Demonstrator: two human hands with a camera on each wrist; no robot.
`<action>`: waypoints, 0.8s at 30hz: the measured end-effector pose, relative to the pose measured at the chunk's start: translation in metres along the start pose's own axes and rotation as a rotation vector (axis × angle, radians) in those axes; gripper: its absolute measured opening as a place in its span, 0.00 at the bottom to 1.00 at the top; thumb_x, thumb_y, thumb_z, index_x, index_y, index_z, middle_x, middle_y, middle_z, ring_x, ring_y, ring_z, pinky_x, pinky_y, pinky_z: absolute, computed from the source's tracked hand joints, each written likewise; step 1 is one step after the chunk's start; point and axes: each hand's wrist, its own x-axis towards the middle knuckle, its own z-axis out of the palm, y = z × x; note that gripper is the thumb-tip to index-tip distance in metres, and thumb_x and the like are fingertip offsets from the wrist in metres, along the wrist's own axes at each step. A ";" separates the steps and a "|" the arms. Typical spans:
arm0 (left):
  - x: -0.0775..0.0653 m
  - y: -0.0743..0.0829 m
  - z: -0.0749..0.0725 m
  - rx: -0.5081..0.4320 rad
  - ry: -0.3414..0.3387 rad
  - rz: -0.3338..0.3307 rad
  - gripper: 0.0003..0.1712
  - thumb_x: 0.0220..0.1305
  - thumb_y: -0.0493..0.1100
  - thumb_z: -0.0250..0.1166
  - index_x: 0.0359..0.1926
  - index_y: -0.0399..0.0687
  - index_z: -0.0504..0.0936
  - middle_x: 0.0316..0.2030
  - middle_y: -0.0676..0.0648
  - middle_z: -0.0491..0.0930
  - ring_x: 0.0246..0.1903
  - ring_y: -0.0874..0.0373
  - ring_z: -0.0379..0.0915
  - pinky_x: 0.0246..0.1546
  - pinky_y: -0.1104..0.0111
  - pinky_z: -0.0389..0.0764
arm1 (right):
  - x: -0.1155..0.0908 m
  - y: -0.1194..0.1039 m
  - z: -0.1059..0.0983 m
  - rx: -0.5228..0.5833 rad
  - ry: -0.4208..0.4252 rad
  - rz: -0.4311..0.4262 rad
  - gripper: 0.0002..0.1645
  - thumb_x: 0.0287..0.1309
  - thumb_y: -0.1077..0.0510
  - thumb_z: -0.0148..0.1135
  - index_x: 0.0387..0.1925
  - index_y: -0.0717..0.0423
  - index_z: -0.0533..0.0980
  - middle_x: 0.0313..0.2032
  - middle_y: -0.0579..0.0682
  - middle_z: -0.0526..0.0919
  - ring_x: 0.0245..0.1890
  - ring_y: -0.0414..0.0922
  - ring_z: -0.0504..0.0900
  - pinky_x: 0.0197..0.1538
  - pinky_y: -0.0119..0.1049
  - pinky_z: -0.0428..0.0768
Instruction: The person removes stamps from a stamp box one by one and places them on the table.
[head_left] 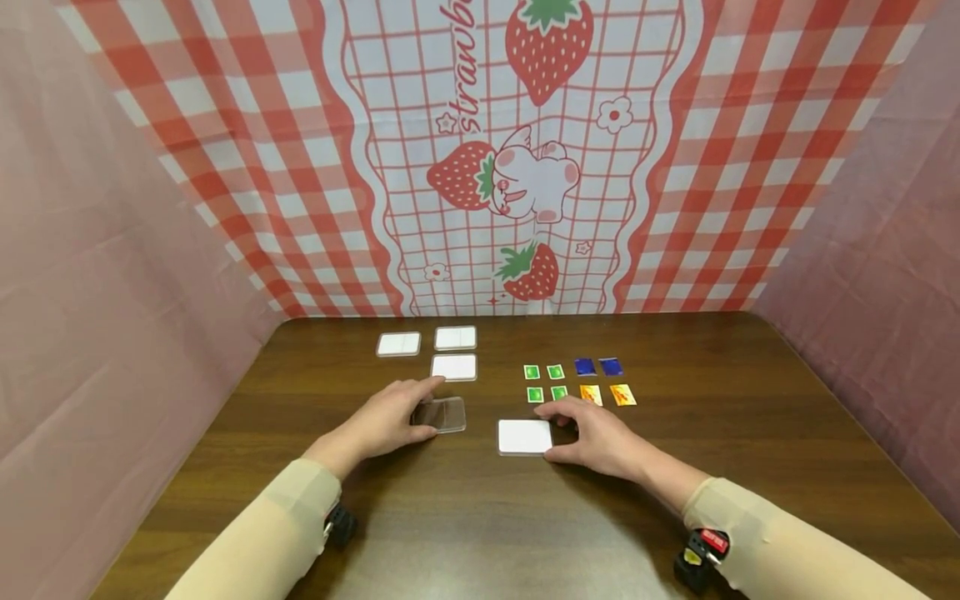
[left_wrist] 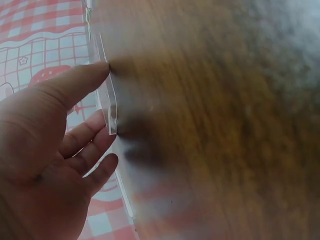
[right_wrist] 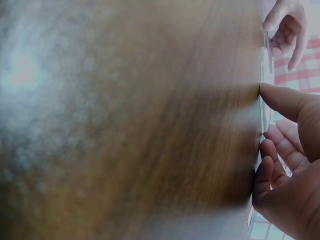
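Observation:
My left hand [head_left: 386, 418] pinches a clear plastic cover [head_left: 450, 414] by its left end, thumb at the near edge and fingers at the far edge. In the left wrist view the cover [left_wrist: 112, 112] shows as a thin transparent slab between thumb and fingers, low over the table. To its right, a clear plastic case with a white card [head_left: 523, 437] lies on the wood. My right hand [head_left: 600, 437] grips this case at its right end between thumb and fingers. The right wrist view shows the right hand [right_wrist: 300, 145] low at the tabletop, with the left hand [right_wrist: 290, 25] beyond.
Three similar white-filled cases [head_left: 453, 367] lie beyond my left hand. Past the right hand are small square pictures: several green [head_left: 532, 372], two dark blue [head_left: 611, 367] and two orange-yellow [head_left: 622, 394]. A strawberry-print cloth [head_left: 532, 167] hangs behind the brown table [head_left: 480, 517].

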 end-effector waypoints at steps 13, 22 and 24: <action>0.022 0.037 0.005 -0.058 0.016 0.134 0.45 0.66 0.45 0.81 0.78 0.34 0.72 0.51 0.43 0.89 0.53 0.48 0.84 0.60 0.49 0.82 | -0.001 0.000 -0.004 0.015 -0.007 0.032 0.34 0.58 0.55 0.86 0.65 0.58 0.84 0.57 0.52 0.87 0.54 0.50 0.83 0.56 0.48 0.84; 0.042 0.073 0.015 -0.057 -0.040 0.165 0.44 0.67 0.48 0.80 0.78 0.40 0.73 0.54 0.44 0.87 0.56 0.50 0.81 0.60 0.54 0.81 | 0.000 0.003 -0.005 0.070 -0.032 0.037 0.36 0.59 0.55 0.86 0.66 0.59 0.82 0.58 0.52 0.86 0.54 0.49 0.82 0.58 0.48 0.83; 0.045 0.078 0.018 -0.042 -0.054 0.161 0.43 0.67 0.48 0.80 0.78 0.42 0.73 0.56 0.45 0.87 0.56 0.51 0.81 0.60 0.55 0.81 | 0.000 0.003 -0.005 0.077 -0.038 0.038 0.36 0.59 0.55 0.86 0.66 0.60 0.82 0.58 0.52 0.86 0.54 0.49 0.82 0.59 0.47 0.83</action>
